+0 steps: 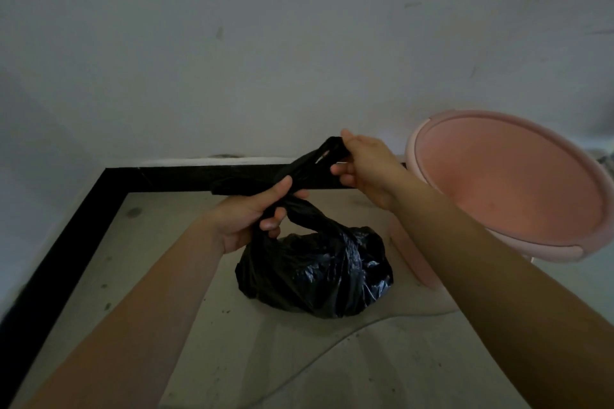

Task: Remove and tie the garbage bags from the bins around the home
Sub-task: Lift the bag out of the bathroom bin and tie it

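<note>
Bag (319,272) on floor, necks gripped by hands (252,212) (368,163) above

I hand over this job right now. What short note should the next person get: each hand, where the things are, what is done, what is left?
Left hand grips one twisted end of the black garbage bag; right hand pinches the other end, higher.
The bag sits on the floor, left of the pink bin.
Done: bag out, bin shows no liner.
Left: finish the knot; no tight knot shows yet.
</note>
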